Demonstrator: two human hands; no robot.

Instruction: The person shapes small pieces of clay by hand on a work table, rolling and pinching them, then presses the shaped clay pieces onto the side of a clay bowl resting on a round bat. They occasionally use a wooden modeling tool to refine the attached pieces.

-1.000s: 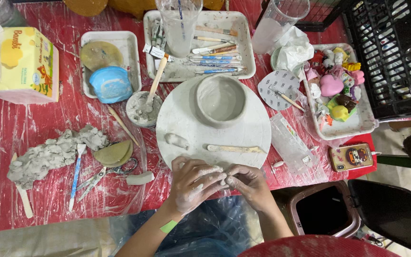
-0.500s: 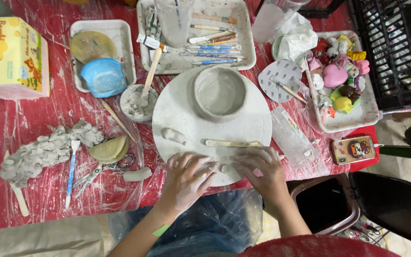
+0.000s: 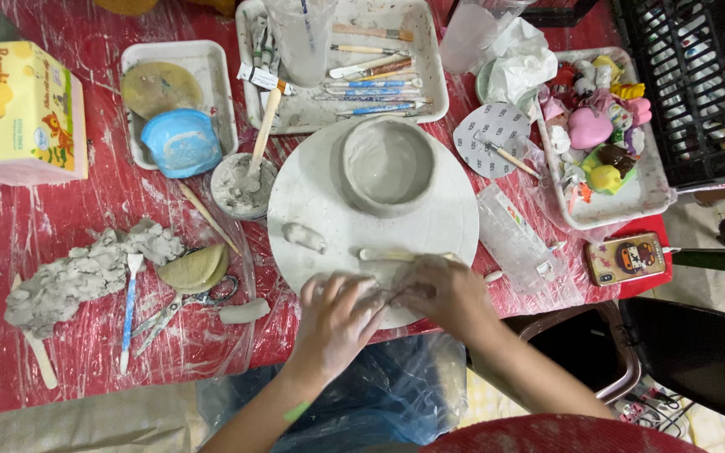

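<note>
I see the tabletop (image 3: 86, 210) under red plastic sheeting smeared with clay, spreading out on every side of my two grips. Directly ahead of them sits the round white work board (image 3: 446, 226), and both grips rest on its near edge. Further ahead on that board stands the grey clay bowl (image 3: 388, 164), upright and well apart from my fingers. Far to the left of my left grip (image 3: 337, 323) lies a heap of grey clay scraps (image 3: 86, 273), with a blue-handled tool (image 3: 130, 306), a tan sponge (image 3: 193, 268) and scissors (image 3: 182, 304) between that heap and the grip. Beyond the bowl is a white tray of brushes and modelling tools (image 3: 341, 109); off to the right of my right grip (image 3: 442, 294) is a tray of small coloured figures (image 3: 606, 143).

Both grips are clenched together, fingers curled inward, on a small piece of grey clay (image 3: 383, 294) pressed between them on the board's edge; most of it is hidden under my fingers. Just ahead of the right grip a wooden modelling stick (image 3: 396, 254) lies flat on the board, close to my knuckles. A small clay lump (image 3: 304, 236) lies ahead of the left grip, apart from it.
</note>
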